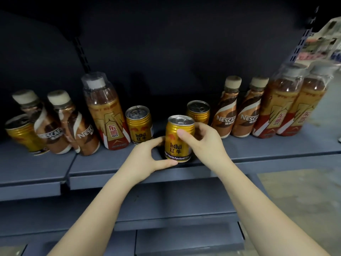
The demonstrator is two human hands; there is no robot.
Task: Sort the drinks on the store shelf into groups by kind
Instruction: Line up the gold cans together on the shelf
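Now Red Bull can between hands

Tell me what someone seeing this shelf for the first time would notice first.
A gold can at the front edge of the grey shelf, held between the left hand and the right hand, draws the eye first. Behind it runs a mixed row: brown coffee bottles, tall orange bottles and more gold cans scattered among them, against a dark back panel.

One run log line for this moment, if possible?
both hands grip Red Bull can | front shelf edge | kinds mixed
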